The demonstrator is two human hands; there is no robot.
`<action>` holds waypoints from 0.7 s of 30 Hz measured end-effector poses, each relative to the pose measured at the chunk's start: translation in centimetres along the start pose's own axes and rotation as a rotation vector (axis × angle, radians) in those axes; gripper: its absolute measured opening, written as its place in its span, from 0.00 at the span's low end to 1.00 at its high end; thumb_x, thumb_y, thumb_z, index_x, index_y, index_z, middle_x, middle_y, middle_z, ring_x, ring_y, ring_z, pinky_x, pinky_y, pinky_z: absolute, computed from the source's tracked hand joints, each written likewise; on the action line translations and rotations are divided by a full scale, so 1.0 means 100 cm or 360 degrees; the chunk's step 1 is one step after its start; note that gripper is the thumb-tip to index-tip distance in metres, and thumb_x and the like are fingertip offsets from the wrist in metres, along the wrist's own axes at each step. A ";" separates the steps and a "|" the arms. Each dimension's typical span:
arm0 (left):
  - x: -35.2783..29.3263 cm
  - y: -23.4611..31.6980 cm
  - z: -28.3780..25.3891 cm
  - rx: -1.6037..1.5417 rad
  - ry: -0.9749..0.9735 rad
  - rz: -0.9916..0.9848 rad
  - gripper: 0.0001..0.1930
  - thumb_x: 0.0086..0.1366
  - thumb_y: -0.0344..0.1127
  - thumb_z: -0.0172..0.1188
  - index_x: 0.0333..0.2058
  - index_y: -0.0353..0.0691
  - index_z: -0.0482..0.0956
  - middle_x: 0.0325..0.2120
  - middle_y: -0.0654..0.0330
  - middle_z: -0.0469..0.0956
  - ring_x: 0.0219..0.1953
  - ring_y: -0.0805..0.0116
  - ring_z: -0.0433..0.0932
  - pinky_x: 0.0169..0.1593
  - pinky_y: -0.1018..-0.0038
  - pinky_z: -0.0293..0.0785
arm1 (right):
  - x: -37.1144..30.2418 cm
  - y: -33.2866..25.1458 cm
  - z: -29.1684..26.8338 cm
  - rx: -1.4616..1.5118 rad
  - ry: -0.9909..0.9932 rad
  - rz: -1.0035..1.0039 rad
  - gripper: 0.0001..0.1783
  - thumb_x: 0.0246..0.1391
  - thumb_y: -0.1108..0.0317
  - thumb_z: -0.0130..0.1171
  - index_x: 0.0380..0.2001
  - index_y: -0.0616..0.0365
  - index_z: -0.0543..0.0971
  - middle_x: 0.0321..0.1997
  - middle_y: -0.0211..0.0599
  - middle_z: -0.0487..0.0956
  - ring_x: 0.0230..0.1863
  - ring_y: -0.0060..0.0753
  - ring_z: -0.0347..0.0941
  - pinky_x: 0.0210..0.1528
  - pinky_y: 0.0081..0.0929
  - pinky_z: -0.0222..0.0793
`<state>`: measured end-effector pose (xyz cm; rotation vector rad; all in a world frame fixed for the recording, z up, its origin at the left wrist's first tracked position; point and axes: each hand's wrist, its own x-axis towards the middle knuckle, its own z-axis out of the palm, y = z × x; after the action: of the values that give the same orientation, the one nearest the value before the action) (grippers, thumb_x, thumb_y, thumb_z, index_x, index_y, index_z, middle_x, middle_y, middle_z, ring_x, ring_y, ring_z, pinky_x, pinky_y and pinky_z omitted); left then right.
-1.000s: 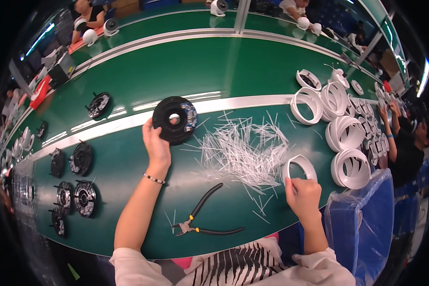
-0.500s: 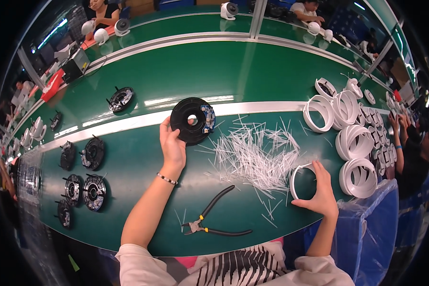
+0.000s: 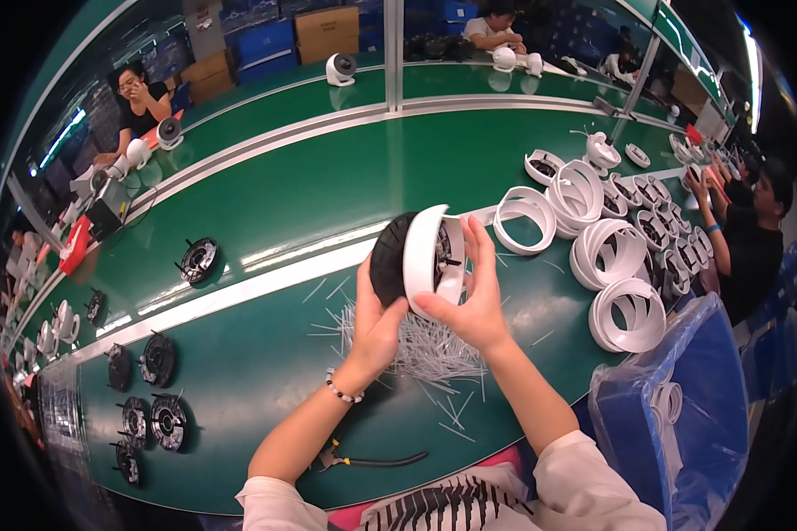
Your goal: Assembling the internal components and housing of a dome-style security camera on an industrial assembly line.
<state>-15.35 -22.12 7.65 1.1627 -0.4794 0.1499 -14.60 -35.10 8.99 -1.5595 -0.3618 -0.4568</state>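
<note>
Held up over the table are a black round plastic base [image 3: 387, 263] and a white plastic ring [image 3: 421, 255], side by side and touching. My left hand [image 3: 376, 326] is closed on the black base from the left. On the right, my right hand [image 3: 480, 296] grips the white ring, its thumb on the front wall and its fingers round the far side. Dark parts show through the ring's opening; how far the two pieces fit together I cannot tell. Under my hands lies a heap of thin white plastic strips [image 3: 438, 350]. Diagonal cutters [image 3: 376, 461] with dark handles lie near my left forearm, which partly hides them.
Several black bases with circuit boards [image 3: 168, 422] lie at left. White rings [image 3: 627, 316] stand stacked at right, beside rows of assembled units [image 3: 653, 228]. A plastic-lined blue bin [image 3: 695, 425] is at the lower right. Co-workers sit across the line and at right.
My right hand has lifted a white ring from the table and brought it against the black base. The base has turned edge-on. My view has shifted to the right.
</note>
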 end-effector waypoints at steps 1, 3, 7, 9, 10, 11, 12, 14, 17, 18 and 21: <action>-0.004 0.001 -0.001 -0.0056 -0.0061 -0.0134 0.33 0.52 0.23 0.43 0.57 0.35 0.42 0.54 0.55 0.54 0.58 0.65 0.53 0.59 0.70 0.47 | -0.003 0.004 -0.003 -0.0241 -0.0021 -0.0014 0.60 0.23 0.54 0.71 0.56 0.66 0.45 0.51 0.53 0.57 0.54 0.44 0.55 0.55 0.35 0.53; 0.004 0.005 -0.010 -0.0517 -0.0322 -0.0373 0.34 0.53 0.35 0.48 0.57 0.38 0.43 0.55 0.55 0.53 0.58 0.63 0.53 0.59 0.68 0.48 | -0.004 0.012 -0.012 -0.0311 -0.0114 0.0029 0.59 0.23 0.57 0.71 0.57 0.65 0.46 0.59 0.52 0.52 0.60 0.43 0.49 0.57 0.34 0.51; 0.015 0.000 -0.021 -0.1052 0.0033 -0.1017 0.40 0.55 0.66 0.33 0.53 0.35 0.57 0.50 0.49 0.61 0.52 0.55 0.62 0.55 0.60 0.58 | -0.013 0.017 -0.006 -0.0492 -0.0293 -0.0083 0.63 0.19 0.53 0.73 0.56 0.66 0.47 0.57 0.51 0.54 0.59 0.45 0.51 0.58 0.35 0.47; 0.013 -0.007 -0.023 -0.1022 0.0130 -0.1107 0.34 0.58 0.60 0.34 0.50 0.36 0.61 0.46 0.52 0.66 0.48 0.59 0.67 0.51 0.64 0.64 | -0.015 0.014 -0.001 -0.0595 -0.0333 -0.0072 0.63 0.18 0.52 0.73 0.56 0.66 0.47 0.56 0.51 0.55 0.57 0.45 0.52 0.58 0.34 0.49; 0.013 -0.009 -0.023 -0.1018 0.0134 -0.1138 0.31 0.59 0.58 0.34 0.49 0.36 0.62 0.44 0.53 0.68 0.46 0.61 0.68 0.50 0.65 0.66 | -0.014 0.014 -0.002 -0.0614 -0.0354 -0.0053 0.63 0.19 0.52 0.73 0.57 0.66 0.47 0.55 0.51 0.55 0.57 0.45 0.53 0.57 0.34 0.50; 0.013 -0.009 -0.023 -0.0995 0.0136 -0.1139 0.27 0.61 0.53 0.34 0.48 0.37 0.64 0.43 0.54 0.70 0.45 0.62 0.69 0.49 0.66 0.66 | -0.014 0.015 -0.003 -0.0632 -0.0374 -0.0035 0.63 0.19 0.53 0.73 0.57 0.65 0.47 0.55 0.51 0.56 0.56 0.44 0.54 0.56 0.34 0.51; 0.014 -0.008 -0.021 -0.1009 0.0128 -0.1125 0.26 0.61 0.52 0.35 0.48 0.37 0.64 0.42 0.54 0.70 0.45 0.62 0.69 0.49 0.66 0.67 | -0.013 0.016 -0.005 -0.0550 -0.0354 0.0006 0.63 0.19 0.53 0.73 0.57 0.65 0.47 0.55 0.51 0.56 0.56 0.44 0.54 0.56 0.35 0.51; 0.017 -0.008 -0.019 -0.1041 0.0131 -0.1108 0.24 0.61 0.49 0.35 0.46 0.37 0.66 0.42 0.54 0.70 0.43 0.63 0.70 0.48 0.67 0.67 | -0.013 0.015 -0.005 -0.0440 -0.0345 0.0026 0.63 0.18 0.54 0.73 0.57 0.65 0.47 0.55 0.51 0.55 0.56 0.44 0.54 0.56 0.35 0.51; 0.010 -0.016 -0.022 -0.0947 0.0168 -0.0944 0.24 0.61 0.48 0.34 0.45 0.36 0.67 0.41 0.55 0.71 0.43 0.64 0.71 0.48 0.67 0.68 | -0.018 0.016 0.003 -0.0711 -0.0405 -0.0195 0.63 0.17 0.51 0.73 0.56 0.63 0.48 0.57 0.54 0.51 0.58 0.48 0.50 0.57 0.38 0.49; 0.008 -0.017 -0.022 -0.0946 0.0179 -0.0947 0.24 0.61 0.48 0.34 0.45 0.36 0.67 0.41 0.55 0.71 0.43 0.64 0.71 0.48 0.67 0.68 | -0.022 0.015 0.009 -0.0827 -0.0392 -0.0203 0.63 0.17 0.49 0.72 0.55 0.62 0.49 0.58 0.55 0.49 0.58 0.52 0.47 0.57 0.42 0.48; 0.005 -0.017 -0.017 -0.0902 0.0143 -0.0911 0.29 0.61 0.55 0.31 0.47 0.37 0.66 0.43 0.54 0.69 0.45 0.63 0.70 0.49 0.67 0.66 | -0.025 0.014 0.007 -0.0851 -0.0378 -0.0231 0.63 0.16 0.48 0.72 0.55 0.63 0.48 0.59 0.54 0.48 0.58 0.54 0.47 0.57 0.44 0.47</action>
<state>-13.83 -21.33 5.95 0.6914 -0.0792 -0.4071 -16.00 -34.29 6.57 -2.1265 -0.5702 -0.5076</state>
